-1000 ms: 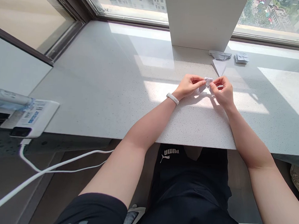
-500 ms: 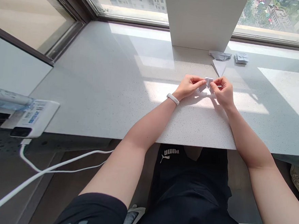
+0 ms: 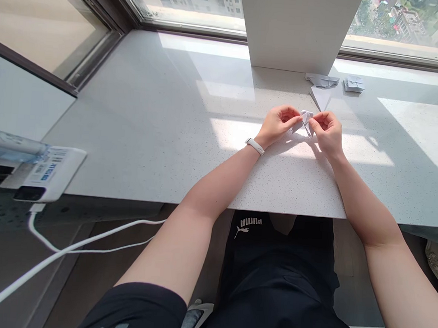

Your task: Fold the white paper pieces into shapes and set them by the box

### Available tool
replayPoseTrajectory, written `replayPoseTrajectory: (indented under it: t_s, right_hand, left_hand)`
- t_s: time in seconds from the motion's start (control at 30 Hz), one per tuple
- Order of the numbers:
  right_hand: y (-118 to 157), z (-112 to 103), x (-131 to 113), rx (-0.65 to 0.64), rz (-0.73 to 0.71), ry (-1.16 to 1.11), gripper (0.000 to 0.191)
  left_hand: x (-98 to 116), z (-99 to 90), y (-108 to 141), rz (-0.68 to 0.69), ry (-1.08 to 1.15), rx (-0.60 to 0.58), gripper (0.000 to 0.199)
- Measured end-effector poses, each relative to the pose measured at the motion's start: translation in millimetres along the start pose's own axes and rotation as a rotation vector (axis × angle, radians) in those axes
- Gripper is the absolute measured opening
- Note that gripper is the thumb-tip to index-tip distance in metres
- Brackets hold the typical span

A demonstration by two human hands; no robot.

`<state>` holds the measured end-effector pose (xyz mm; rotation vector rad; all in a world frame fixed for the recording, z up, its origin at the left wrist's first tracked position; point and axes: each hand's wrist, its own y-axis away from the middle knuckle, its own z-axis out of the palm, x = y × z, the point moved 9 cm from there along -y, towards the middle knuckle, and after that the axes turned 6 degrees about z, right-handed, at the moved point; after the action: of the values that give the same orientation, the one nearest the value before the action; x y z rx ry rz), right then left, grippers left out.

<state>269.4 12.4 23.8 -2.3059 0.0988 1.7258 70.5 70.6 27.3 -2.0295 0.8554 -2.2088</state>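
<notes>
A small piece of folded white paper is held between my two hands, just above the speckled white counter. My left hand pinches its left side between thumb and fingers; a white band circles that wrist. On the opposite side, my right hand grips the paper's edge with thumb and forefinger. Flaps of the paper angle downward between the hands, and the fingertips cover part of its folds. Right behind my right hand lies a pointed folded paper, its tip toward me.
A flat folded paper strip and a small folded paper stack lie farther back, near the white pillar. At the left edge sits a white power bank with a cable. Windows border the counter.
The folded paper has tilted and its middle opened slightly, showing more of its upper face. My left hand has shifted slightly up; both hands keep their pinch.
</notes>
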Motion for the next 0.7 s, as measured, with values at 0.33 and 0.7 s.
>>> replayPoseTrajectory:
  t_s: [0.33,0.7]
  right_hand:
    - [3.3,2.5,-8.7,-0.007,0.052,-0.01,0.045]
    - [0.0,-0.9,0.1,0.016,0.026,-0.041,0.041]
  left_hand:
    - [2.7,0.1,2.2,-0.02,0.032,0.001,0.055]
    - [-2.3,-0.6,1.9,-0.009,0.015,0.004,0.051]
